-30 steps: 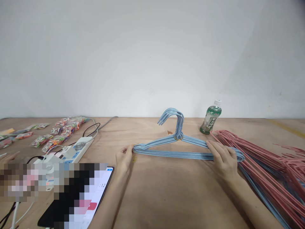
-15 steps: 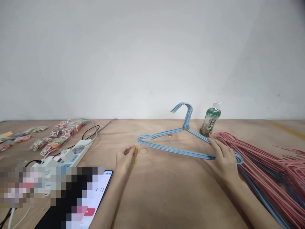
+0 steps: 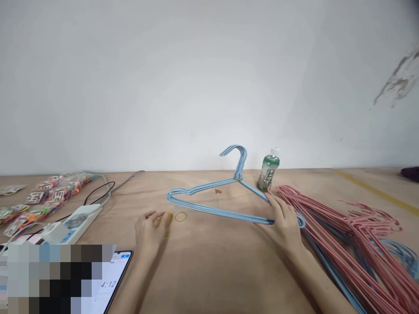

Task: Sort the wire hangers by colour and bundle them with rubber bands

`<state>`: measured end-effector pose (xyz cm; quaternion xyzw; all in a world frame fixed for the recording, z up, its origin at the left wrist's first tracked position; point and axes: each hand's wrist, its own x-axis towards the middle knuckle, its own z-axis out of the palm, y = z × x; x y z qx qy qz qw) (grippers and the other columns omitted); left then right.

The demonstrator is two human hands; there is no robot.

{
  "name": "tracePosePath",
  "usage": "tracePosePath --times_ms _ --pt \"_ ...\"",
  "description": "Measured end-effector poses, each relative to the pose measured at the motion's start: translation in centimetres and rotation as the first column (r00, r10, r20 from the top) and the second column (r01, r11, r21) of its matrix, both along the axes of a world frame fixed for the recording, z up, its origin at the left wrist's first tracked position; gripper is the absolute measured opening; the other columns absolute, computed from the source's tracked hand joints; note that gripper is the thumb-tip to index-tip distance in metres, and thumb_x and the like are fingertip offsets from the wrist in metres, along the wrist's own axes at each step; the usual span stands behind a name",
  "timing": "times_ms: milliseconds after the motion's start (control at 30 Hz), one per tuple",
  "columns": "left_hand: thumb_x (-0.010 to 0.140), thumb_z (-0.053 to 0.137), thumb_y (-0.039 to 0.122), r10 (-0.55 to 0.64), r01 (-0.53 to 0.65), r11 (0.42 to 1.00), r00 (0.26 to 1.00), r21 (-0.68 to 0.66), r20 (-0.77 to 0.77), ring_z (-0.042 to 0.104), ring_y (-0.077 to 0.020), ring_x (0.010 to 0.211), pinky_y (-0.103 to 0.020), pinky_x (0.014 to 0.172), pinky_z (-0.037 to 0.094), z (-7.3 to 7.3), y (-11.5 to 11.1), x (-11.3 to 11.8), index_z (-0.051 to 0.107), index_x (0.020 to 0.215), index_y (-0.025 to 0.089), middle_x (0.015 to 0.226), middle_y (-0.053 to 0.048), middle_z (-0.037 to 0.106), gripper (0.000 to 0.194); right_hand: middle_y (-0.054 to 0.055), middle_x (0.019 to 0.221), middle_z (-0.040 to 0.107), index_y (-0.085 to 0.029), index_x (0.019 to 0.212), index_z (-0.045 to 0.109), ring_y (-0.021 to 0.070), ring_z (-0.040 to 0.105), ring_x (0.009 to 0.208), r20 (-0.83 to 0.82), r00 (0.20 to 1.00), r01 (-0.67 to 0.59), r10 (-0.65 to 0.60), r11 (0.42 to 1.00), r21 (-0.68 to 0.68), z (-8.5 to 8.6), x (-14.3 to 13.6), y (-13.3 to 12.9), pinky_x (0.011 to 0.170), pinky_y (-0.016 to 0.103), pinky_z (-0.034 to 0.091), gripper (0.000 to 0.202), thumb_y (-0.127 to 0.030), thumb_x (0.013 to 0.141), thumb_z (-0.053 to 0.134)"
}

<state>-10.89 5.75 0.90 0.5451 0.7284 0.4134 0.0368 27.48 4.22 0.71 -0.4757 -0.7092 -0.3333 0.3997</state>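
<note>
"Blue hangers (image 3: pixel 216 212): where can they be found?"

"They are held in a thin stack over the middle of the bench (image 3: pixel 209 266), with the hooks seen against the wall (image 3: pixel 163 87). Whether the low bars are touching the wood cannot be told."

"And the hands?"

"The far end of the stack is grasped by the right hand (image 3: pixel 285 224), near the pink hangers (image 3: pixel 330 226). On the left hand (image 3: pixel 149 231), the fingers are bent around some yellow bands (image 3: pixel 168 218). Whether a band is pinched cannot be told. A loose band (image 3: pixel 181 221) can be seen just beside them."

"How is this best done?"

"The stack should be held snug, so no hanger is let slip. Bands should be pinched with fingertips, one by one, as thin rings may be tangled easily."

"What are things made of?"

"The hangers look like wire in a smooth blue coat, bent into wide triangles with round hooks. The bands look like stretchy rubber. The bench looks like flat, brown wood."
</note>
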Motion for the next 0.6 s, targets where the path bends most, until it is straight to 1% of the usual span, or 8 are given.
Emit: tracePosePath --times_ms 67,133,267,367,433,500,567,600 --pt "0.081 0.045 0.039 0.014 -0.014 1.000 0.998 0.000 -0.053 0.056 -0.0343 0.108 -0.048 0.094 0.041 0.5 -0.3 -0.1 0.071 0.085 0.014 0.108 -0.019 0.064 0.036 0.020 0.117 0.060 -0.011 0.144 0.033 0.0318 0.058 0.107 0.028 0.999 -0.017 0.017 1.000 -0.003 -0.1 -0.1 0.0 0.087 0.040 0.043 0.073 -0.050 0.087 0.056" --pt "0.083 0.041 0.036 -0.003 0.001 1.000 0.997 -0.027 -0.082 0.057 -0.0324 0.105 -0.045 0.091 0.042 0.9 -0.5 -0.3 0.071 0.085 0.015 0.105 -0.017 0.066 0.036 0.020 0.116 0.061 -0.010 0.144 0.032 0.0318 0.058 0.106 0.057 0.998 -0.024 0.024 1.000 0.000 -0.2 -0.2 0.0 0.086 0.040 0.043 0.074 -0.052 0.087 0.054" --pt "0.079 0.052 0.039 -0.053 0.042 0.990 0.995 -0.132 -0.082 0.063 -0.0296 0.089 -0.036 0.074 0.045 1.3 -0.8 -0.5 0.073 0.080 0.020 0.087 -0.010 0.072 0.028 0.021 0.116 0.061 -0.010 0.146 0.030 0.0317 0.059 0.104 0.101 0.994 -0.044 0.045 0.999 -0.005 -0.3 -0.2 0.0 0.086 0.040 0.043 0.071 -0.048 0.089 0.051" --pt "0.078 0.055 0.042 -0.048 0.038 0.986 0.997 -0.161 -0.063 0.063 -0.0293 0.087 -0.032 0.067 0.042 1.5 -0.9 -0.4 0.074 0.084 0.021 0.084 -0.010 0.072 0.029 0.020 0.118 0.060 -0.011 0.146 0.029 0.0313 0.058 0.105 0.114 0.992 -0.042 0.047 0.998 -0.046 -0.3 -0.2 0.0 0.088 0.041 0.042 0.068 -0.047 0.091 0.048" --pt "0.080 0.052 0.044 -0.043 0.036 0.986 0.998 -0.163 -0.043 0.064 -0.0285 0.085 -0.031 0.065 0.041 1.7 -1.0 -0.3 0.073 0.086 0.021 0.085 -0.010 0.073 0.031 0.021 0.119 0.060 -0.011 0.146 0.029 0.0314 0.058 0.107 0.113 0.992 -0.043 0.050 0.997 -0.064 -0.3 -0.2 0.0 0.089 0.041 0.042 0.068 -0.048 0.091 0.046" --pt "0.086 0.042 0.046 -0.039 0.036 0.987 0.999 -0.156 -0.011 0.065 -0.0264 0.083 -0.031 0.064 0.041 2.1 -1.3 0.0 0.071 0.087 0.022 0.085 -0.009 0.073 0.038 0.021 0.119 0.060 -0.010 0.146 0.029 0.0318 0.058 0.107 0.112 0.992 -0.046 0.053 0.997 -0.068 -0.3 -0.3 0.0 0.088 0.041 0.042 0.069 -0.049 0.091 0.046" --pt "0.091 0.031 0.047 -0.010 0.015 0.995 0.999 -0.095 0.047 0.065 -0.0241 0.082 -0.031 0.066 0.042 2.7 -1.7 0.5 0.069 0.088 0.022 0.087 -0.008 0.072 0.046 0.021 0.119 0.060 -0.010 0.146 0.030 0.0318 0.058 0.108 0.109 0.993 -0.045 0.052 0.997 -0.068 -0.3 -0.3 0.0 0.087 0.040 0.042 0.069 -0.048 0.091 0.047" --pt "0.092 0.028 0.048 0.008 -0.005 0.999 0.998 -0.037 0.062 0.064 -0.0234 0.084 -0.031 0.069 0.043 3.0 -1.9 0.8 0.067 0.090 0.022 0.089 -0.008 0.071 0.047 0.021 0.119 0.060 -0.010 0.146 0.029 0.0315 0.058 0.108 0.108 0.993 -0.044 0.051 0.996 -0.072 -0.3 -0.3 0.0 0.087 0.040 0.042 0.069 -0.047 0.091 0.047"
